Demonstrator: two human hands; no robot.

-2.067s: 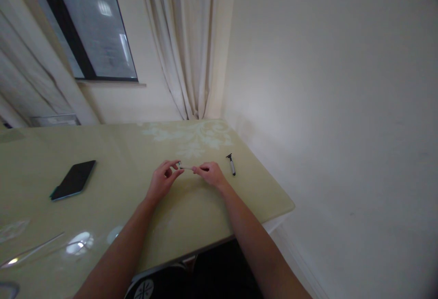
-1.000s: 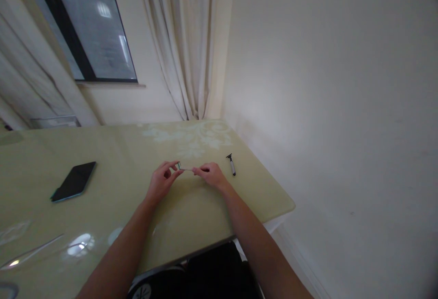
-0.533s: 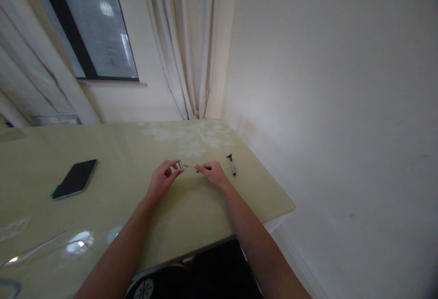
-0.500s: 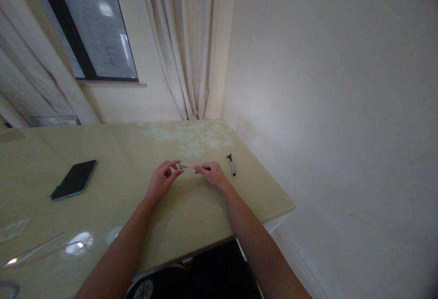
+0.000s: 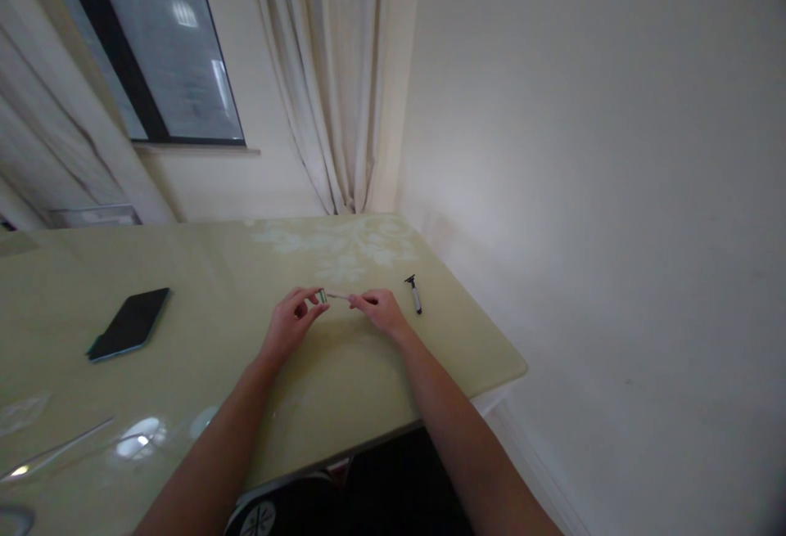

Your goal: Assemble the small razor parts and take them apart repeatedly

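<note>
My left hand [image 5: 291,323] pinches a small green-and-white rectangular piece [image 5: 322,296] between thumb and fingertips, a little above the table. It looks like a razor head, but is too small to be sure. My right hand [image 5: 381,311] is closed on the end of a thin, pale stick [image 5: 338,297]. The stick points left, its tip at or very close to the small piece; I cannot tell if they touch. To the right of my right hand lies a razor [image 5: 414,295] with a dark head and a grey-and-black handle.
A dark flat tablet-like thing [image 5: 131,325] with a bluish edge lies on the left of the glossy yellowish table [image 5: 344,405]. A thin metallic rod [image 5: 55,448] is at lower left. The table's right edge runs beside a white wall [image 5: 589,192]; curtains [image 5: 332,78] hang behind.
Both hands keep almost the same pose and grip. The stick's angle to the small piece has shifted slightly. The view has moved a little.
</note>
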